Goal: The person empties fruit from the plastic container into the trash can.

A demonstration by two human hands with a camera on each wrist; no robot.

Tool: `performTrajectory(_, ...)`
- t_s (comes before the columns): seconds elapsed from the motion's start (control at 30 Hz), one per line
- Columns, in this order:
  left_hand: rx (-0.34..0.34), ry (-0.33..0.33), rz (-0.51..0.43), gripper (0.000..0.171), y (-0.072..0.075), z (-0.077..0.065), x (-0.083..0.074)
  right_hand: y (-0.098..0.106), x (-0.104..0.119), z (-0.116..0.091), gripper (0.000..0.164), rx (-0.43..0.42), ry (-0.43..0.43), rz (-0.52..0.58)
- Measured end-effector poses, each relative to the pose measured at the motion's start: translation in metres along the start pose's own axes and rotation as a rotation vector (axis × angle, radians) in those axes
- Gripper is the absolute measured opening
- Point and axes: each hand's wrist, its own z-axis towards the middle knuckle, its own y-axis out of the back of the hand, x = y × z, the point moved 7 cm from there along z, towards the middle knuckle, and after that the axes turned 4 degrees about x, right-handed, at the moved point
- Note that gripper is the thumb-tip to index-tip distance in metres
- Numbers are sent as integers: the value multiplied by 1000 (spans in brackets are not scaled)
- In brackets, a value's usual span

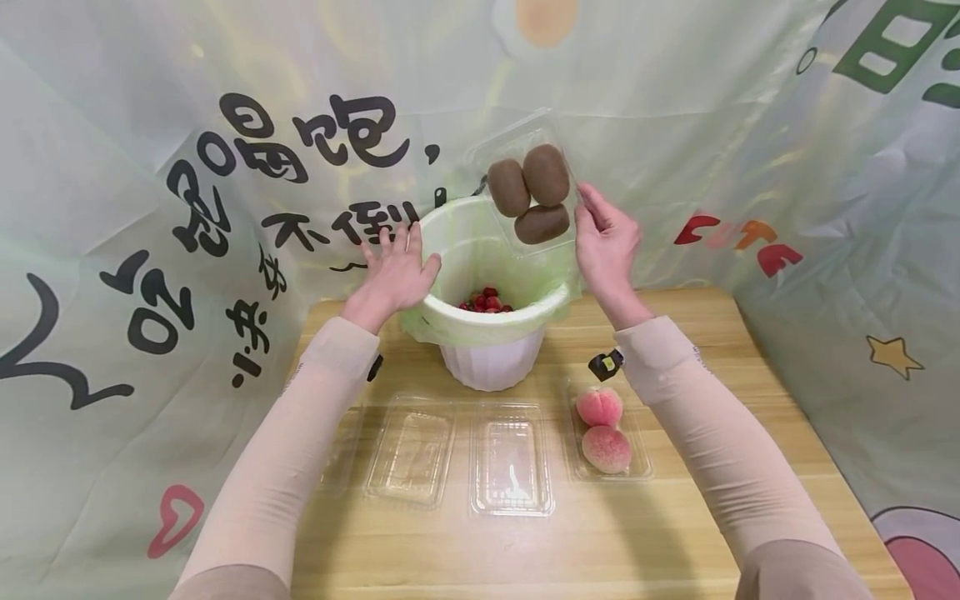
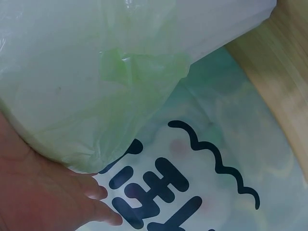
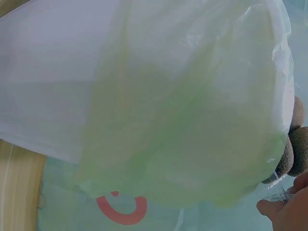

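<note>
A white bin (image 1: pixel 491 358) with a pale green plastic liner (image 1: pixel 468 258) stands at the back of the table, small red fruits (image 1: pixel 491 302) lying inside. My left hand (image 1: pixel 397 271) rests at the bin's left rim, fingers straight and spread; the left wrist view shows this hand (image 2: pixel 43 192) beside the liner. Over the bin's right back side, my right hand (image 1: pixel 609 229) pinches the edge of a clear plastic tray (image 1: pixel 517 137). Three brown kiwis (image 1: pixel 547 175) sit in that tilted tray. In the right wrist view the bin partly hides the kiwis (image 3: pixel 301 149).
In front of the bin lie clear plastic trays with no fruit, one in the middle (image 1: pixel 512 458), one left of it (image 1: pixel 412 450), another partly behind my left sleeve. Two pink peaches (image 1: pixel 606 450) lie in a tray on the right. Printed cloth (image 1: pixel 660 108) surrounds the wooden table (image 1: pixel 585 550).
</note>
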Motion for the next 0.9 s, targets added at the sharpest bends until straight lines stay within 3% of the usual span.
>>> performTrajectory(0.5, 0, -1, 2, 80, 0, 0, 0, -5, 4, -3, 31, 26, 44, -61)
performTrajectory(0.9, -4, -4, -4, 80, 0, 1, -1, 1, 4, 1, 35, -4, -27, 40)
